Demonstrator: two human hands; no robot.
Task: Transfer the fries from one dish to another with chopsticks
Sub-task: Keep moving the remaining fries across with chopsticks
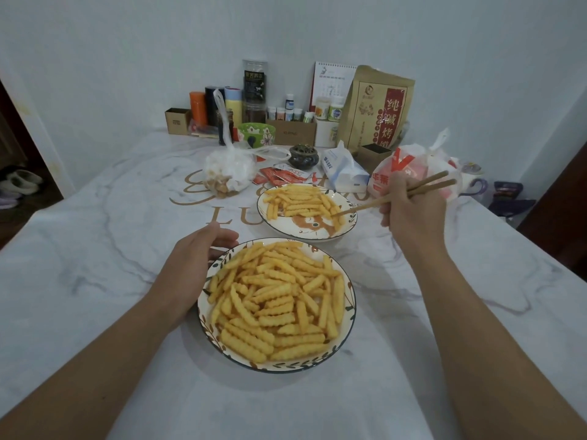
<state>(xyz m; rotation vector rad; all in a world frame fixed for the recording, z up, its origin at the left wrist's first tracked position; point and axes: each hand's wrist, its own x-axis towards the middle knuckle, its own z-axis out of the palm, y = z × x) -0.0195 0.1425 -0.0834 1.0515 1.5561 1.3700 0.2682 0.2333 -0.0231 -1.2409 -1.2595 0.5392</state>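
Two patterned dishes stand on the marble table. The near dish is heaped with crinkle-cut fries. The far dish holds a smaller pile of fries on its far half. My right hand grips a pair of wooden chopsticks, and their tips reach a fry at the right side of the far dish. My left hand rests against the near dish's left rim with its fingers relaxed.
Behind the far dish lie ketchup packets, a tissue pack, a tied plastic bag of snacks and a red-and-white food bag. Bottles, boxes and a brown paper bag line the wall.
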